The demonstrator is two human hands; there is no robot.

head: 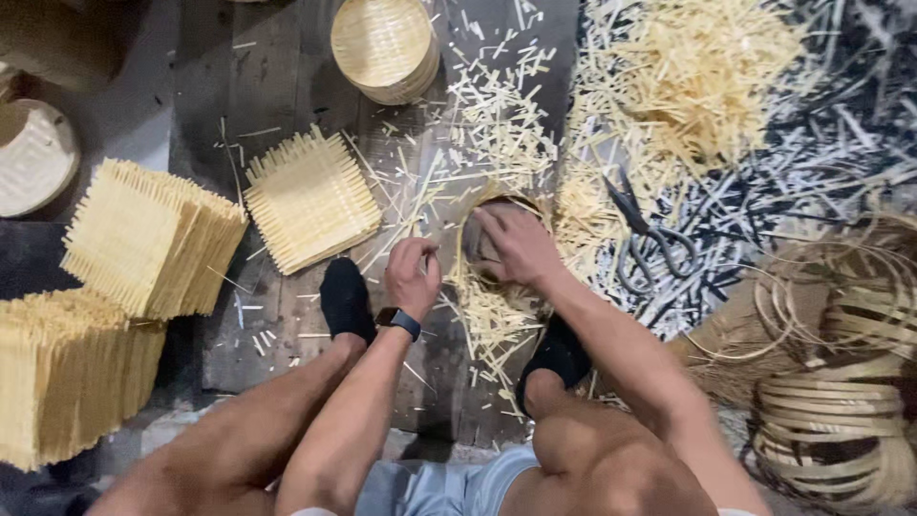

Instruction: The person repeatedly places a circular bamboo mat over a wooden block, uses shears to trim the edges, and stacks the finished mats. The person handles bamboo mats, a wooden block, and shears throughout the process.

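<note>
I sit on a dark wooden floor with my feet in black socks. My right hand (517,244) presses down inside a round bamboo hoop (497,198) with a woven piece in it, its fingers curled on the near rim. My left hand (412,274), with a dark watch on the wrist, is closed with its fingertips pinched at the hoop's left edge, among loose bamboo strips (482,315). Whether it holds a strip is not clear.
Grey scissors (642,234) lie just right of the hoop. A square woven bamboo mat (310,199) lies to the left, with stacks of such mats (148,239) beyond. A round woven tray stack (384,46) sits at the top. Bamboo offcuts (688,76) cover the upper right; coiled bamboo rings (841,382) are piled at right.
</note>
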